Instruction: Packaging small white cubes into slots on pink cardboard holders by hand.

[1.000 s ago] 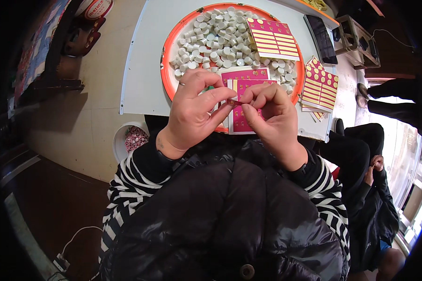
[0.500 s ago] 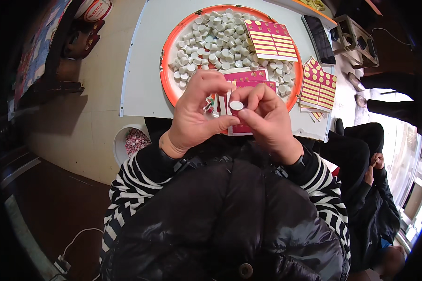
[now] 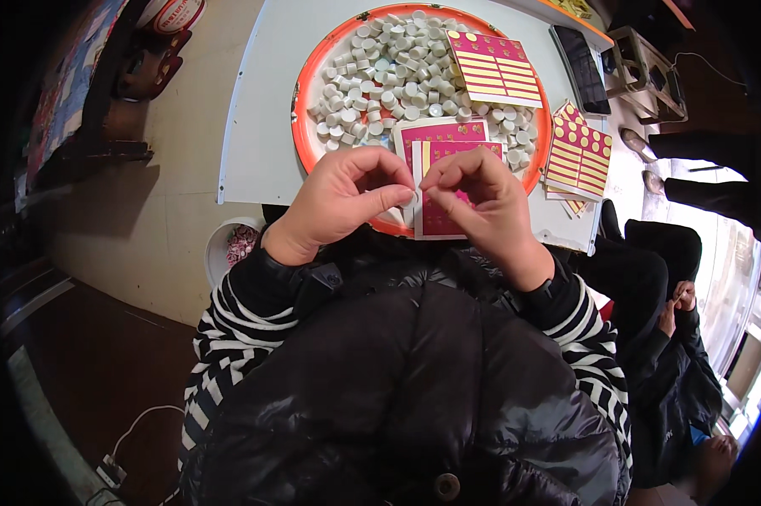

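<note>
My left hand (image 3: 330, 198) and my right hand (image 3: 494, 207) meet over the near edge of the tray, thumb and forefinger of each pinched together. Whatever small thing lies between the fingertips is too small to make out. Under my hands is a maroon sticker sheet (image 3: 444, 223) with a white border, overlapping another maroon sheet (image 3: 434, 132). Many small round white caps (image 3: 414, 76) lie heaped in the round tray with an orange-red rim (image 3: 302, 101). A maroon sheet with yellow strips and dots (image 3: 494, 72) rests on the caps at the right.
More yellow-and-maroon sheets (image 3: 579, 160) are stacked right of the tray, below a dark phone-like device (image 3: 580, 67). A white bin (image 3: 216, 244) with small pink-and-white scraps stands by the table's left front. A seated person (image 3: 671, 337) is at the right.
The white cap that showed at my right fingertips is no longer visible. My left fingers have closed from a wide curve into a pinch, and the left hand sits slightly lower.
</note>
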